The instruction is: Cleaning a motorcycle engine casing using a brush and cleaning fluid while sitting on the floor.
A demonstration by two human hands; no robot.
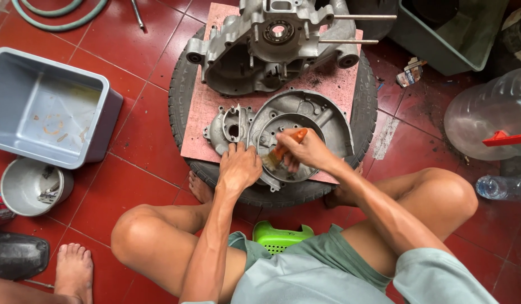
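Head view, looking down on a person seated cross-legged on a red tile floor (142, 129). A black tyre (179, 95) lies flat in front of the knees, and a pink board (207, 121) rests on top of it. 2 grey metal castings sit on the board: a large engine case (260, 50) at the far end, with 2 thin rods pointing to the right, and a round engine cover (328, 121) at the near end.

The right hand (305, 149) is closed around the orange handle of a paintbrush (280, 151), fingers curled and pressed together; the bristles touch the inner face of the cover near its lower rim. The left hand (238, 169) lies on the near edge of the cover, fingers bent and pressed down on the metal beside the small housing at the cover's left end. The 2 hands are close together, almost touching.

Left of the tyre stands a grey plastic tub (24, 146), and just nearer the person a small round metal bowl (13, 194) with small parts inside. A green plastic basket (280, 236) shows between the person's legs. At the right edge stand a large clear water jug (485, 112) and a small plastic bottle (505, 188). Another person's bare foot (73, 270) rests on the floor at lower left.
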